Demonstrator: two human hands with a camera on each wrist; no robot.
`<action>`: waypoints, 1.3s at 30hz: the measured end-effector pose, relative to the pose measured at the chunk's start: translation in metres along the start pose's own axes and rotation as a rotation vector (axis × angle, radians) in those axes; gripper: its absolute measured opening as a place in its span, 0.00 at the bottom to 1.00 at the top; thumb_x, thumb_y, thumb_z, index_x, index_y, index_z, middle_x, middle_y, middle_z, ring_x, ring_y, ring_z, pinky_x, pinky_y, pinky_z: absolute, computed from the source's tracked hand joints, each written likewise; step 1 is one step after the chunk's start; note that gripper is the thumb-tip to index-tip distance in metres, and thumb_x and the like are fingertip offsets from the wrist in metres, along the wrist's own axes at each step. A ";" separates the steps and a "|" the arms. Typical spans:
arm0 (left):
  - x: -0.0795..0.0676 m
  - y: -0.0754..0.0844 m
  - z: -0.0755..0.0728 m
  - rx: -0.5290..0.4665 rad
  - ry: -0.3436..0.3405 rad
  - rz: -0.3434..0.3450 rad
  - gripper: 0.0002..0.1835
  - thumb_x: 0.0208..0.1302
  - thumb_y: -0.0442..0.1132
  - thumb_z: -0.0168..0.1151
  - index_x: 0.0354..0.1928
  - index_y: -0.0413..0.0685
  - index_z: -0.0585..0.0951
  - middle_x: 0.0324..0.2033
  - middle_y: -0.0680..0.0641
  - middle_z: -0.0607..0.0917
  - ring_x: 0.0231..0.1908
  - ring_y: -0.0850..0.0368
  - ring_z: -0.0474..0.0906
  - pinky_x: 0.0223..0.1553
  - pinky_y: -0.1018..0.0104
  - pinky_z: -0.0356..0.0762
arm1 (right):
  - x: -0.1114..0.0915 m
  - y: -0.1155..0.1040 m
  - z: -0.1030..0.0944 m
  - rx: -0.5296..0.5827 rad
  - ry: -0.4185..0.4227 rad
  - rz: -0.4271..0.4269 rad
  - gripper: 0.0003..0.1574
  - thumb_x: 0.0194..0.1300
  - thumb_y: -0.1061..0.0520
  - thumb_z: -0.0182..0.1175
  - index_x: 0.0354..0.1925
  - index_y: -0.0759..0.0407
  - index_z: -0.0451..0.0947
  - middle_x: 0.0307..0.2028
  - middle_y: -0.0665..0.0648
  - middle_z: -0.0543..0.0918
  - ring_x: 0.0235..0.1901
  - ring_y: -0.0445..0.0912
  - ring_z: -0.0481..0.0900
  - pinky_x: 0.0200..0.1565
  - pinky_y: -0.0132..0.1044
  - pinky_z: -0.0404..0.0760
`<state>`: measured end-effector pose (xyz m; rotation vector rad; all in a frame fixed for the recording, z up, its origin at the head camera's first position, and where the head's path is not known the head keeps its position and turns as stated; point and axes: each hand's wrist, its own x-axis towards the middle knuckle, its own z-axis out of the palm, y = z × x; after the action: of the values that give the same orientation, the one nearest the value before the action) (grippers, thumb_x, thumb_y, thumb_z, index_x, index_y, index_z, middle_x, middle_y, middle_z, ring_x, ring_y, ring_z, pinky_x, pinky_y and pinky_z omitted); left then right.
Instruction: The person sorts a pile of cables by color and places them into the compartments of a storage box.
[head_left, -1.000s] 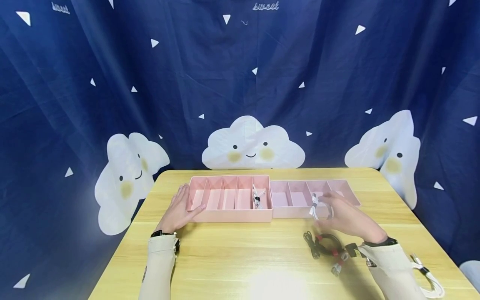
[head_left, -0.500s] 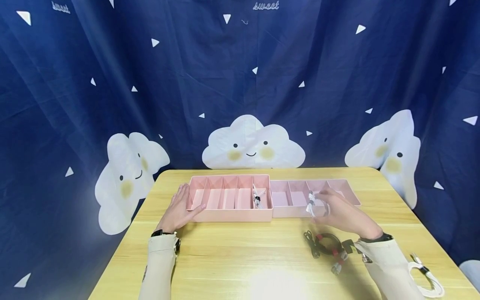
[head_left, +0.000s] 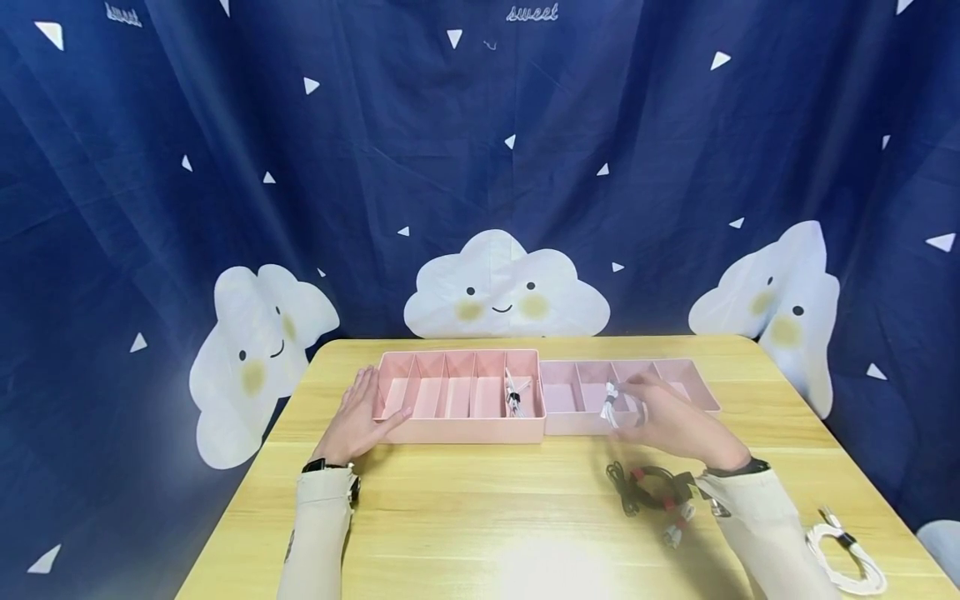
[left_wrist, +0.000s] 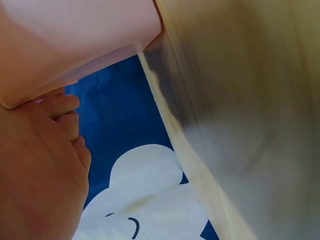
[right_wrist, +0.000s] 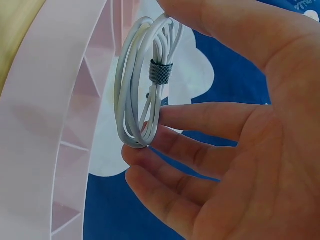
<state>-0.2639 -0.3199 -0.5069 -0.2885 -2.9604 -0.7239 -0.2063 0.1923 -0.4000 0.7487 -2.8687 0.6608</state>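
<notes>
My right hand [head_left: 671, 421] pinches a coiled white cable [right_wrist: 137, 85], bound with a dark strap [right_wrist: 161, 72], between thumb and fingertips. In the head view the coil overlaps the front wall of the lilac divided box [head_left: 573, 425]. Against the left end of the pink divided box [head_left: 465, 432] rests my left hand [head_left: 358, 425], its fingers along the side and its thumb stretched along the front. Another strapped white cable [head_left: 513, 396] stands in the rightmost compartment of the pink box. The left wrist view shows that box's wall [left_wrist: 90, 35] beside the fingers.
In front of the lilac box lie a black cable with red ties [head_left: 656, 487], a thin black cable [head_left: 622, 487] and a grey-white cable [head_left: 678, 525]. One more coiled white cable [head_left: 847, 554] lies at the table's right. A blue curtain [head_left: 480, 167] hangs behind the table.
My right hand has moved a little to the left along the lilac box, carrying the coiled white cable. The left hand and both boxes have stayed in place.
</notes>
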 end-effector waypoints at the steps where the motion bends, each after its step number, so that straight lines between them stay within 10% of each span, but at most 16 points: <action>1: 0.000 0.000 0.000 0.001 -0.003 -0.003 0.63 0.65 0.72 0.59 0.82 0.38 0.41 0.83 0.36 0.42 0.84 0.40 0.34 0.81 0.33 0.39 | 0.001 -0.001 0.000 0.006 -0.007 0.005 0.36 0.55 0.50 0.78 0.57 0.66 0.82 0.52 0.65 0.83 0.44 0.52 0.84 0.47 0.48 0.86; 11: -0.001 0.001 -0.001 0.019 0.002 -0.005 0.63 0.65 0.74 0.57 0.82 0.35 0.44 0.83 0.36 0.42 0.84 0.40 0.35 0.81 0.33 0.40 | 0.010 -0.008 0.002 0.042 -0.053 0.030 0.49 0.57 0.50 0.77 0.70 0.67 0.72 0.58 0.72 0.80 0.45 0.54 0.84 0.50 0.52 0.86; 20: -0.002 0.000 -0.001 0.011 0.004 0.000 0.63 0.65 0.73 0.58 0.82 0.37 0.42 0.83 0.36 0.42 0.84 0.40 0.35 0.81 0.34 0.39 | 0.022 -0.013 0.005 0.068 -0.095 0.039 0.47 0.57 0.52 0.75 0.68 0.73 0.72 0.65 0.77 0.73 0.35 0.45 0.84 0.52 0.51 0.86; 39: 0.000 -0.002 0.001 0.023 0.006 0.003 0.63 0.65 0.74 0.57 0.82 0.35 0.42 0.83 0.35 0.43 0.83 0.36 0.38 0.81 0.34 0.41 | 0.040 -0.025 0.009 0.030 -0.072 0.009 0.47 0.54 0.49 0.78 0.65 0.72 0.75 0.60 0.71 0.79 0.48 0.56 0.82 0.53 0.53 0.85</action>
<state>-0.2644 -0.3206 -0.5089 -0.2882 -2.9596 -0.6888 -0.2291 0.1506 -0.3899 0.7799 -2.9345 0.6936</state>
